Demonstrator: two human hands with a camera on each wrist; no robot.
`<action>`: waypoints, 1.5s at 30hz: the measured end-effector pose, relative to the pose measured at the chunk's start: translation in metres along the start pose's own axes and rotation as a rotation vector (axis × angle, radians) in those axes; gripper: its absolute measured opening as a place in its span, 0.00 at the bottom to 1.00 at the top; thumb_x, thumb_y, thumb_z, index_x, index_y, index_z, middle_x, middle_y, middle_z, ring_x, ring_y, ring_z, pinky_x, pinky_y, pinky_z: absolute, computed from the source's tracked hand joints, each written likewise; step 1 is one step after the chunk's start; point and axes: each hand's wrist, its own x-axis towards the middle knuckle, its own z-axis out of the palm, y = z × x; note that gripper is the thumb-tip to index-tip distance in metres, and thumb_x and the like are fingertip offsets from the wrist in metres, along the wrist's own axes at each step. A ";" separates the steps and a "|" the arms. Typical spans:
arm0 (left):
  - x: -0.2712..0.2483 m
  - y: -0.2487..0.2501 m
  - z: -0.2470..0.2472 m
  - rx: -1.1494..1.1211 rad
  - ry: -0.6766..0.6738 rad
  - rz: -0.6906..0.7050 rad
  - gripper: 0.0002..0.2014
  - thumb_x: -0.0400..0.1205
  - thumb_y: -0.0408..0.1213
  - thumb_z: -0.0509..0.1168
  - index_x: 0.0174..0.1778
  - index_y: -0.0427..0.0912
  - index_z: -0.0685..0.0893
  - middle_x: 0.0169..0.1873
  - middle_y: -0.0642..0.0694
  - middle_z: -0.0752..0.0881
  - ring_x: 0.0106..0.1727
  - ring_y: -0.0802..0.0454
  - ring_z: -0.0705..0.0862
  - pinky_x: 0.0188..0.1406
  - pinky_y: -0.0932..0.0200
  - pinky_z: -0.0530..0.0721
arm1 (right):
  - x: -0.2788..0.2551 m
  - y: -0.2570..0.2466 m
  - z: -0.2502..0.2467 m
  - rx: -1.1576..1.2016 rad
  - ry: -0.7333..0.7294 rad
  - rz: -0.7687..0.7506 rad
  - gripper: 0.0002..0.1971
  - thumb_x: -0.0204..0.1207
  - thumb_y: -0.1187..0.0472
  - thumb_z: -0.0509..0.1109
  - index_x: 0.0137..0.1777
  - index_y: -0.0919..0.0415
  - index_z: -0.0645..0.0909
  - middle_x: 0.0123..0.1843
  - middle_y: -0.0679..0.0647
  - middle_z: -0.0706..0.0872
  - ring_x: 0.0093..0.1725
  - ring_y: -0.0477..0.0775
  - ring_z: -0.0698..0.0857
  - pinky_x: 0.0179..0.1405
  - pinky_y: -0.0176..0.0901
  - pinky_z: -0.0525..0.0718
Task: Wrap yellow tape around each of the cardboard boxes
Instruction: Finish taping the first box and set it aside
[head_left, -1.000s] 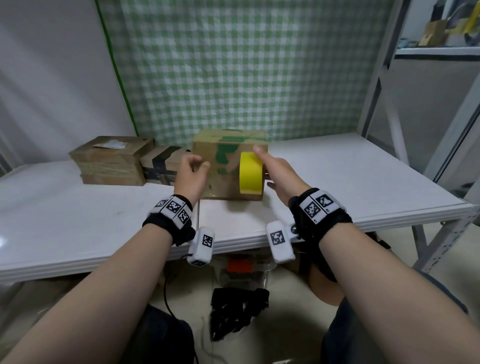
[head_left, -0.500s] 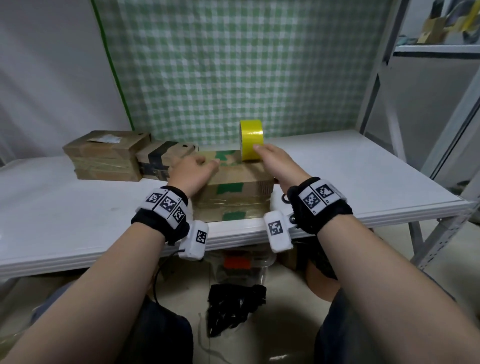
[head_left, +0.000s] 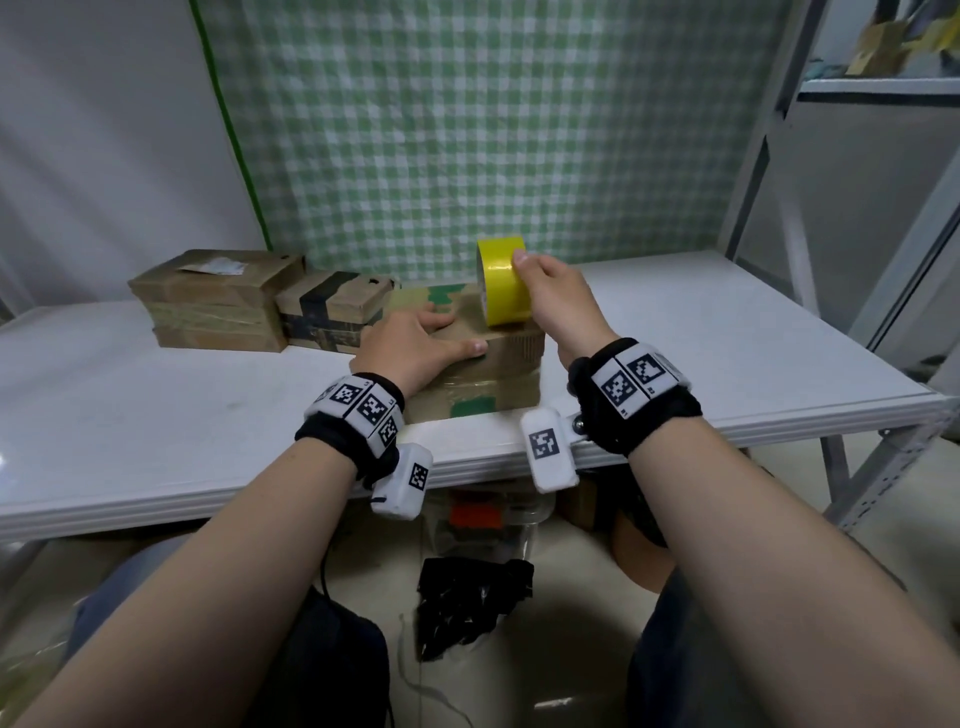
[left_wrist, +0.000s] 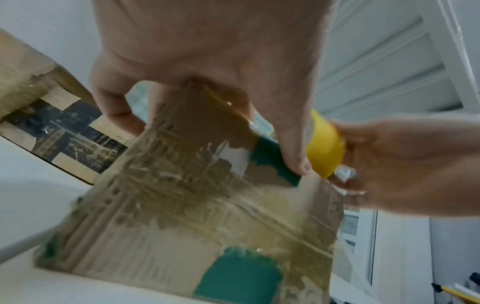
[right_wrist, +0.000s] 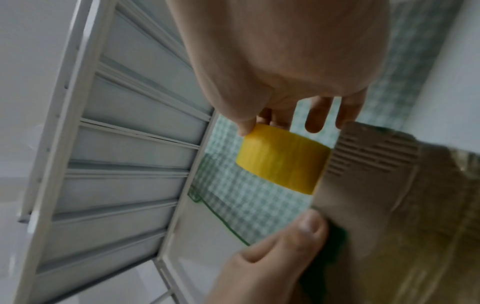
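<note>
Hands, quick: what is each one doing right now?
Left hand: open, fingers flat, pressing on the box.
Right hand: closed on the tape roll, holding it on the box top.

Yellow tape roll (head_left: 500, 280), upright on edge atop the nearest cardboard box (head_left: 483, 374). Brown box with green patches, glossy clear tape over it, flat near the table's front edge. Two more taped boxes (head_left: 218, 299) (head_left: 332, 306) just behind-left, side by side.

Black wristbands (head_left: 358, 431) carry white marker tags and camera pods (head_left: 548, 457).
</note>
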 end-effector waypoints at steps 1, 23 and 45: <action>0.002 -0.001 0.001 0.012 0.010 -0.010 0.49 0.50 0.83 0.71 0.68 0.65 0.86 0.78 0.65 0.76 0.81 0.50 0.73 0.79 0.40 0.72 | -0.002 -0.002 -0.001 0.042 -0.003 -0.006 0.15 0.89 0.47 0.62 0.51 0.51 0.87 0.46 0.44 0.83 0.53 0.50 0.81 0.59 0.49 0.78; 0.020 -0.006 0.005 0.017 0.082 0.106 0.22 0.72 0.58 0.79 0.62 0.60 0.91 0.66 0.61 0.88 0.69 0.58 0.83 0.67 0.54 0.81 | -0.021 -0.012 0.004 0.102 0.009 0.075 0.28 0.67 0.29 0.69 0.42 0.57 0.82 0.38 0.60 0.84 0.37 0.56 0.82 0.45 0.49 0.78; 0.023 -0.008 0.001 -0.055 0.016 0.160 0.22 0.77 0.47 0.79 0.67 0.53 0.89 0.72 0.57 0.84 0.75 0.59 0.78 0.73 0.64 0.70 | -0.042 0.004 -0.007 -0.168 -0.128 0.267 0.17 0.77 0.43 0.68 0.41 0.58 0.78 0.41 0.53 0.82 0.40 0.54 0.83 0.35 0.44 0.73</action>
